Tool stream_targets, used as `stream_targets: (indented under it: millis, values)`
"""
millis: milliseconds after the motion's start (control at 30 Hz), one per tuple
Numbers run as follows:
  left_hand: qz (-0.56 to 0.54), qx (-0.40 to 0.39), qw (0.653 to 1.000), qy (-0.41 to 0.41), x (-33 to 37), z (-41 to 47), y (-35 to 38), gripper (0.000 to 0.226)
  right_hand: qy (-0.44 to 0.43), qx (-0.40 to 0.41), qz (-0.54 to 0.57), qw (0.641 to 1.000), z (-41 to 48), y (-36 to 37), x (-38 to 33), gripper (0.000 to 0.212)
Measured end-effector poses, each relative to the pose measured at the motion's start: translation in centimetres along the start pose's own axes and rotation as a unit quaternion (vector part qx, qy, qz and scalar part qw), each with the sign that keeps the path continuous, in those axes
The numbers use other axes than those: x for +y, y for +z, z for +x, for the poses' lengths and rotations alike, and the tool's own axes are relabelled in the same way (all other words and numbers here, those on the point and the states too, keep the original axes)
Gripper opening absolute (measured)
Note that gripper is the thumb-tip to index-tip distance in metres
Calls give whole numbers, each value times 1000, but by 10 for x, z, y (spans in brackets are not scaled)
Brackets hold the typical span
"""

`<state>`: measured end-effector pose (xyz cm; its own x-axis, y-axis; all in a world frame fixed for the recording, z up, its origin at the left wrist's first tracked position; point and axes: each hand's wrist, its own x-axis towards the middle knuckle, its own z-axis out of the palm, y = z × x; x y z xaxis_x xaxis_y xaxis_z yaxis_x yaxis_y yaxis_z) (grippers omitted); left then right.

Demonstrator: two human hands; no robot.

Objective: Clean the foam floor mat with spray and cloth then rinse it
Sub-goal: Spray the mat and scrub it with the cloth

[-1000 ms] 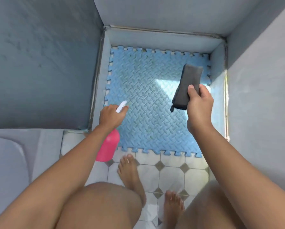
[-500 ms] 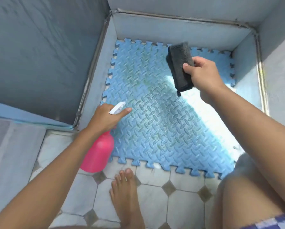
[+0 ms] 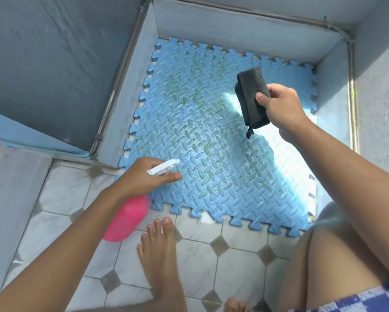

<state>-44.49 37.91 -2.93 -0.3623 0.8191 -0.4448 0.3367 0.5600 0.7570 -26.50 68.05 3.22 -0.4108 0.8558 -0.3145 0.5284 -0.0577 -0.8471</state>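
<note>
A blue foam floor mat with jigsaw edges lies flat in a sunken grey corner; greenish stains speckle its middle and far part. My left hand grips a pink spray bottle by its white trigger head, nozzle aimed over the mat's near left corner, one finger stretched along the trigger. My right hand holds a folded dark grey cloth in the air above the mat's far right part.
Grey walls and a low grey kerb enclose the mat on the left, back and right. White floor tiles with small grey diamonds lie in front. My bare feet and right knee sit at the mat's near edge.
The view has dropped closer to the mat and swung left. My right hand with the cloth moved slightly right and nearer. My left hand keeps the bottle at the mat's near left corner.
</note>
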Motion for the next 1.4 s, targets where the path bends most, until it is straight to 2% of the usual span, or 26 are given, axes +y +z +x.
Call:
stream_targets:
  millis: [133,333,433,500,600,667,733,833,1033,1200,1300,1400]
  values:
    - [4,-18,1000,10,9,15,8,68,-24,-19,-46,998,-2,6,2,18]
    - [7,-93,995,-26,2,16,29,54,-40,-20,-40,998,-2,2,-5,21]
    - [12,-112,994,-6,-1,17,32,66,-39,-16,-25,999,1,-1,-7,18]
    - [11,-70,997,2,-1,16,31,71,-42,-15,-26,999,2,-3,-7,18]
    - [23,50,998,-19,-2,16,26,69,-30,-19,-40,999,2,-2,-4,18]
    - [67,129,989,-29,-3,15,24,69,-25,-22,-52,998,1,-1,-2,17]
    - [108,175,978,-22,-4,15,23,67,-25,-27,-57,998,1,1,-2,16]
    - [100,181,978,-28,-9,12,18,57,-26,-38,-65,997,-1,4,-3,16]
    - [145,247,956,-57,-21,-5,7,69,-34,-65,-83,994,-4,10,1,16]
    - [132,232,961,-69,-30,-17,2,55,-44,-81,-96,991,-6,15,4,12]
    - [133,276,949,-77,-38,-27,-5,66,-46,-90,-103,990,-7,16,4,13]
    - [135,318,933,-101,-44,-33,-13,63,-48,-92,-111,988,-6,17,6,15]
